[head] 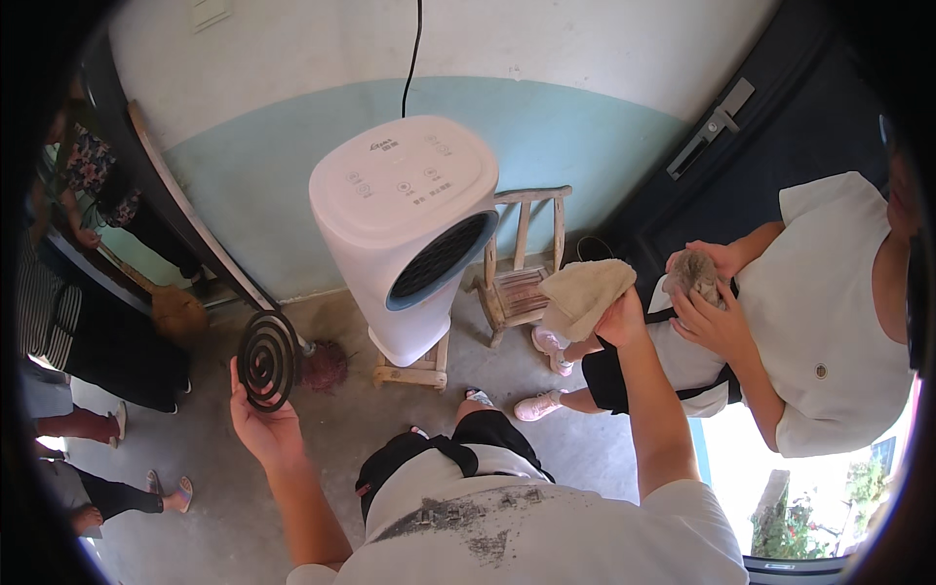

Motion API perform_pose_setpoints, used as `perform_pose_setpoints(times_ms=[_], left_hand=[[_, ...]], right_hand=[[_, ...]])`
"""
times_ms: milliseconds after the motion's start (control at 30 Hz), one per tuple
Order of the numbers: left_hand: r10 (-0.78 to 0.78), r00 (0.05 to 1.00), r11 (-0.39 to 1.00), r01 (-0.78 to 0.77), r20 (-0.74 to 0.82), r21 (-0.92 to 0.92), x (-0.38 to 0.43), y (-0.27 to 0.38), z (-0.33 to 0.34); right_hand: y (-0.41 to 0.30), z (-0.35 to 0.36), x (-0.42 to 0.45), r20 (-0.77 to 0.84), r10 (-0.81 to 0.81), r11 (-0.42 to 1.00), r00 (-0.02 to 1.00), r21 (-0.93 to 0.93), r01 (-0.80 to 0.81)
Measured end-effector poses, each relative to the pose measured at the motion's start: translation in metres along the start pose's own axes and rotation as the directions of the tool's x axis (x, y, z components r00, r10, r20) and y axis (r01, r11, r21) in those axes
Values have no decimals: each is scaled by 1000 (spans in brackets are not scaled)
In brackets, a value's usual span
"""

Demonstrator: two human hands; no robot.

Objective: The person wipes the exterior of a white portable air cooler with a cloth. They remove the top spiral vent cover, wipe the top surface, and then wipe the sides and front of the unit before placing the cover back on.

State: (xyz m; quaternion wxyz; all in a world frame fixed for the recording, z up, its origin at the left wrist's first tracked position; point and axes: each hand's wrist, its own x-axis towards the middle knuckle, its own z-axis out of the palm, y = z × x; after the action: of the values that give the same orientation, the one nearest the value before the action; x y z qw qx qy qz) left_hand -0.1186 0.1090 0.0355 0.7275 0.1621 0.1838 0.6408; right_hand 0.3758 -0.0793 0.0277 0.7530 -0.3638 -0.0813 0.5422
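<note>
On the left, my left hand (267, 431) holds up a dark spiral mosquito coil (268, 361), with the fingers behind its lower edge. My right hand (621, 318) grips a folded beige cloth (585, 296) by its lower right side. Between the two hands and farther off stands a tall white air cooler (409, 241) with a dark oval grille on its front. It rests on a low wooden stool (417, 373), and a black cord runs up the wall behind it.
A small wooden chair (519, 285) stands by the wall. Close on my right, a person (833, 314) holds a crumpled grey-brown cloth (695, 274). A dark door (775, 146) is behind them. Several people stand at the left, near a reddish mop head (324, 367) and a broom (175, 311).
</note>
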Motion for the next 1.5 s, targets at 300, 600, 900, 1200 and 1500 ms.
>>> perform_pose_setpoints(times_ms=[300, 600, 900, 1200, 1500], left_hand=[[-35, 998, 999, 37, 61, -27, 4, -4, -5], [-6, 998, 1000, 7, -66, 22, 0, -3, 8], [3, 995, 997, -11, 98, 76, -2, 4, -4], [-33, 974, 996, 12, 225, 92, 2, 6, 6], [-92, 942, 995, 73, 324, 69, 13, 5, -15]], right_hand=[[48, -76, 33, -57, 166, 986, 985, 18, -165], [54, -31, 20, -77, 67, 983, 995, 174, -53], [53, -1, -18, -56, -84, 990, 995, 108, 90], [28, 30, -65, -7, -50, 997, 999, -65, 49], [15, 39, -107, -72, -143, 914, 987, -392, 104]])
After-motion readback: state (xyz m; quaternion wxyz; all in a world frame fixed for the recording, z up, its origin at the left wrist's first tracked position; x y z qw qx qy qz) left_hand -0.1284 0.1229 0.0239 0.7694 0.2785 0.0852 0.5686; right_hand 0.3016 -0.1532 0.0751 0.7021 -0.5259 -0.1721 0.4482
